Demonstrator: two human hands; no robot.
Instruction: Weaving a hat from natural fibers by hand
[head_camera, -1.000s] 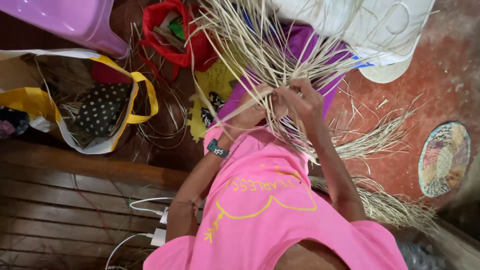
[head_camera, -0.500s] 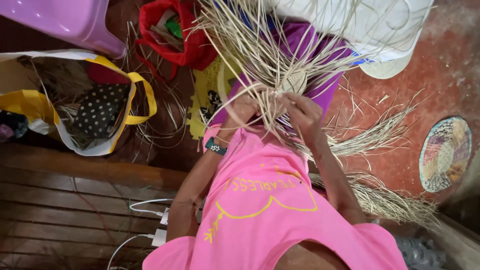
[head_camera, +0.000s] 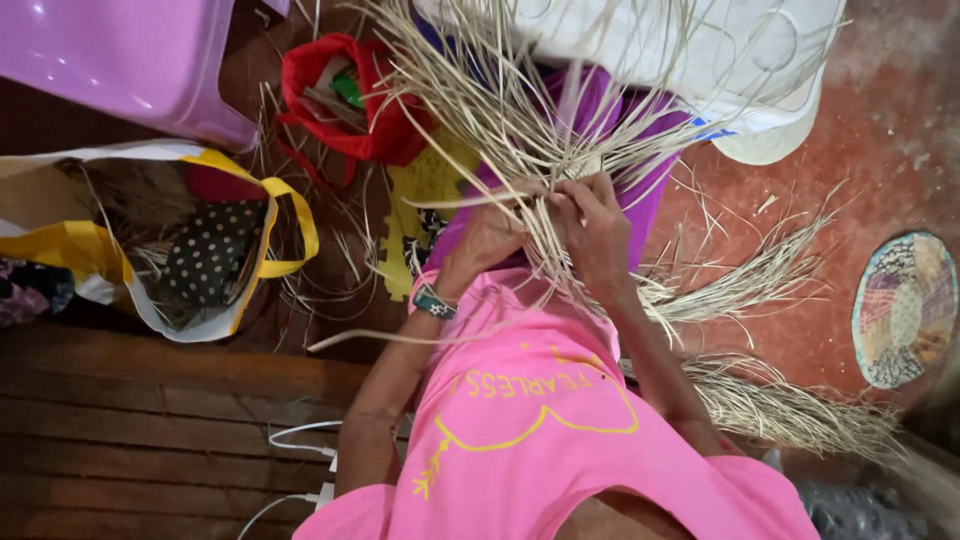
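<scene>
Both my hands work a bundle of pale dried straw strips (head_camera: 520, 120) that fans out above my lap. My left hand (head_camera: 488, 236), with a teal watch (head_camera: 433, 301) on its wrist, pinches several strips from the left. My right hand (head_camera: 597, 228) grips the strips just beside it, fingers curled around them. The two hands nearly touch at the woven centre. My pink shirt (head_camera: 540, 420) fills the lower middle of the view, and purple cloth (head_camera: 640, 190) covers my lap beneath the strips.
Loose straw bundles (head_camera: 770, 400) lie on the red floor at right, near a round patchwork mat (head_camera: 905, 310). A yellow-handled bag (head_camera: 190, 250), a red bag (head_camera: 350, 105) and a purple plastic tub (head_camera: 120, 60) sit at left. A white plastic chair (head_camera: 720, 60) stands ahead. White cables (head_camera: 300, 440) cross the wooden boards.
My hands stay on the strips with small finger shifts. The fan of straw has swung slightly, and the view has moved a little.
</scene>
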